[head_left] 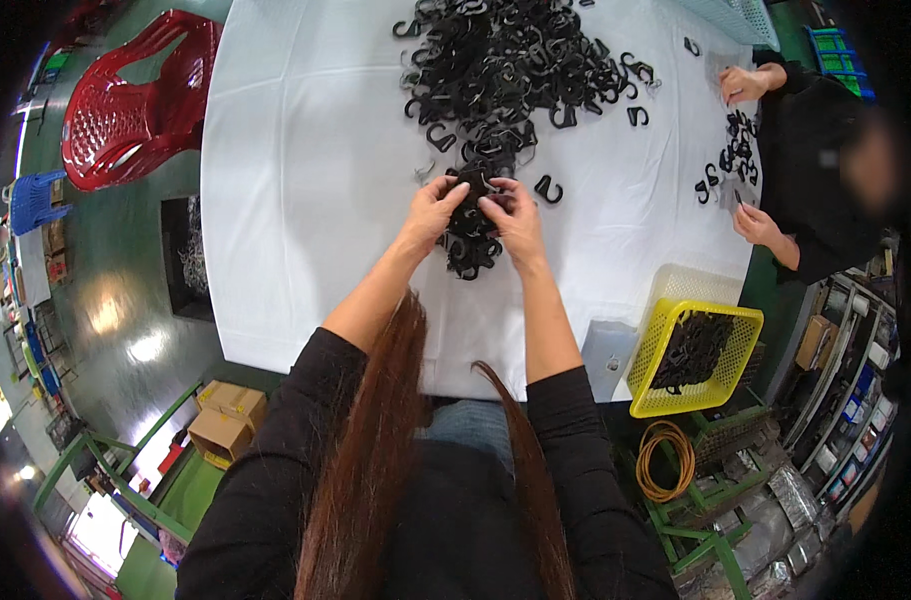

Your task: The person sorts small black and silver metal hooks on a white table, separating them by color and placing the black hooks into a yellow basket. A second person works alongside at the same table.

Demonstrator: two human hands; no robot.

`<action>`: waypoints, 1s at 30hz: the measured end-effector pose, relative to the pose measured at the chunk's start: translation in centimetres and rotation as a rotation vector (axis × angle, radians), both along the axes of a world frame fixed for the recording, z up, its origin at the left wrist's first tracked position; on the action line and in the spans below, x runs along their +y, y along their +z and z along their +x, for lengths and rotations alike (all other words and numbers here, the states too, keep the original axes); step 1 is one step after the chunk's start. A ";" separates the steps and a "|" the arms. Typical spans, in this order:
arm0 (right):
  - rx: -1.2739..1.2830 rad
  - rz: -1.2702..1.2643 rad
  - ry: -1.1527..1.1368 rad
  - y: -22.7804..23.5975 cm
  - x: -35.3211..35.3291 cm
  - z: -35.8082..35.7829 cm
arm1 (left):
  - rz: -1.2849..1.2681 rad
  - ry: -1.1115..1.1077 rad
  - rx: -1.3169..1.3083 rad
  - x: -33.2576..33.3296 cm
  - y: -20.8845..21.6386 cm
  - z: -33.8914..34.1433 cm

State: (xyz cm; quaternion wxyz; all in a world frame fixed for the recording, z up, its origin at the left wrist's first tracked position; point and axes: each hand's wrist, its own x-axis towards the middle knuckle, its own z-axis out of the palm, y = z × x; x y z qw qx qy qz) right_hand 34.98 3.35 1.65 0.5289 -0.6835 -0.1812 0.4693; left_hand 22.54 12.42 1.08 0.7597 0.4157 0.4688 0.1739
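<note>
A large heap of black plastic hooks covers the far middle of the white table, narrowing toward me. My left hand and my right hand meet over its near end, fingers bent in a pinch. Between the fingertips is a dark piece that looks like one of these black hooks; its outline blends into those beneath. A small cluster of hooks lies just below my hands. Right of my right hand a single black hook rests apart from the heap.
At the right edge a co-worker's hands handle a smaller group of hooks. A yellow basket holding black pieces stands at the near right corner, beside a clear plastic bag. A red chair is left of the table.
</note>
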 end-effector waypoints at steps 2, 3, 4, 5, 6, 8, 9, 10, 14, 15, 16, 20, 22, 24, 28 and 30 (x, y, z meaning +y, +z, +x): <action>0.080 -0.031 0.019 0.4 -2.7 0.5 | 0.098 -0.074 0.079 0.1 0.7 -3.0; 0.047 -0.084 -0.016 0.5 -3.7 1.0 | 0.205 -0.053 0.120 0.3 1.0 -4.2; 0.013 -0.088 -0.029 0.6 -4.8 1.6 | 0.265 -0.060 0.212 0.7 1.3 -5.4; -0.029 -0.128 -0.026 0.7 -5.7 2.3 | 0.327 -0.066 0.302 1.3 1.5 -6.6; -0.022 -0.135 -0.054 0.8 -6.6 2.7 | 0.389 -0.074 0.391 1.7 1.8 -7.6; -0.482 -0.263 0.047 0.8 -7.1 3.1 | 0.422 -0.156 0.484 2.2 2.4 -9.0; -0.665 -0.266 0.115 0.8 -6.6 3.1 | 0.414 -0.208 0.523 2.6 2.6 -9.4; -0.839 -0.321 0.162 0.8 -5.9 2.9 | 0.407 -0.259 0.565 2.8 2.8 -9.7; -0.967 -0.271 0.060 0.5 1.3 1.1 | 0.721 -0.355 0.637 2.0 3.4 -10.0; -1.043 -0.237 -0.005 0.4 3.3 0.3 | 0.740 -0.362 0.623 1.7 3.4 -10.1; -1.032 -0.310 0.018 0.4 5.0 -0.3 | 0.751 -0.370 0.623 1.4 3.5 -10.2; -1.027 -0.376 0.423 0.7 7.8 -1.8 | 0.627 -0.371 0.624 0.3 3.3 -11.3; -0.802 -0.250 0.371 1.2 6.8 -1.3 | 0.547 -0.366 0.588 0.0 3.1 -12.2; -0.549 -0.086 0.273 2.1 4.6 0.4 | 0.547 -0.353 0.575 -0.2 2.8 -13.2; -0.475 -0.362 0.132 3.3 -0.4 2.4 | 0.850 -0.393 0.677 -0.7 2.2 -13.8; -0.175 -0.265 0.017 3.7 -3.0 3.2 | 1.011 -0.404 0.709 -1.0 2.0 -13.1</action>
